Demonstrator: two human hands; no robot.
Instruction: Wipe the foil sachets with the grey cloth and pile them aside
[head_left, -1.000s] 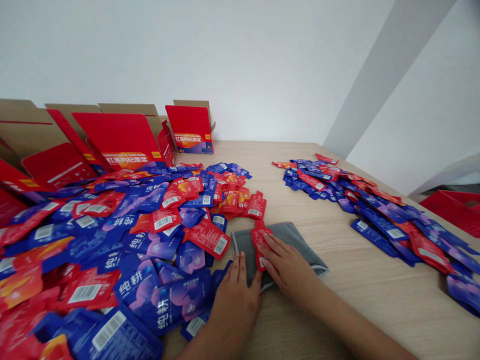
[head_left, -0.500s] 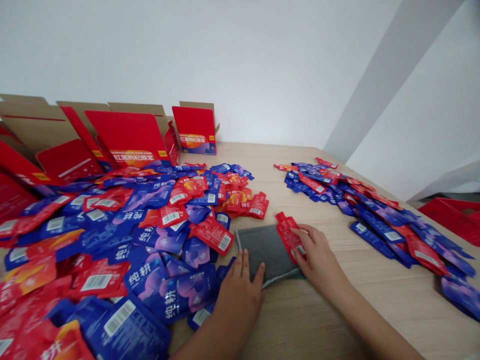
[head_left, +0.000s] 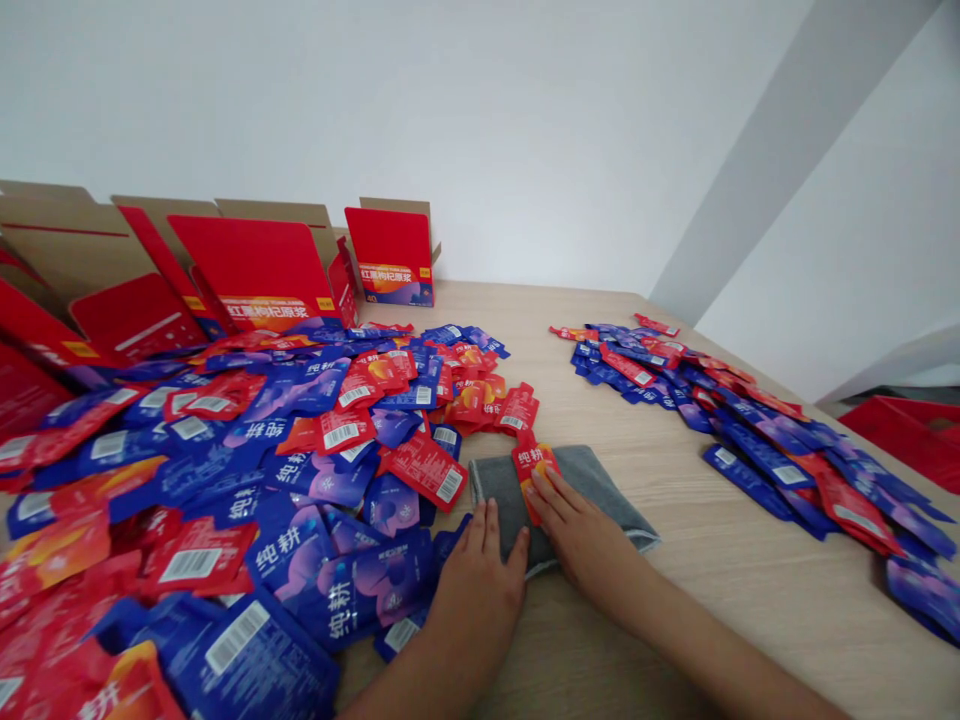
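A folded grey cloth (head_left: pixel 592 490) lies on the table in front of me. On it rests a red pouch (head_left: pixel 534 460) with its orange-printed face up and its spout end pointing away. My right hand (head_left: pixel 577 525) presses on this pouch with its fingers stretched out flat, covering the lower part. The cloth's left edge is under the fingers of my left hand (head_left: pixel 480 580), which are spread and hold nothing. Just left of that hand spreads a large heap of blue pouches (head_left: pixel 379 585) and red pouches (head_left: pixel 427 468).
Open red cartons (head_left: pixel 247 265) stand along the back left, with a smaller-looking red carton (head_left: pixel 390 255) beside them. A long row of overlapping blue and red pouches (head_left: pixel 757 440) lies on the right side of the wooden table (head_left: pixel 517 310). A white wall (head_left: pixel 525 140) rises behind.
My right hand has moved left across the grey cloth. The red pouch it held by the edge, barcode side showing, now lies printed face up under its flat fingers. My left hand stayed put.
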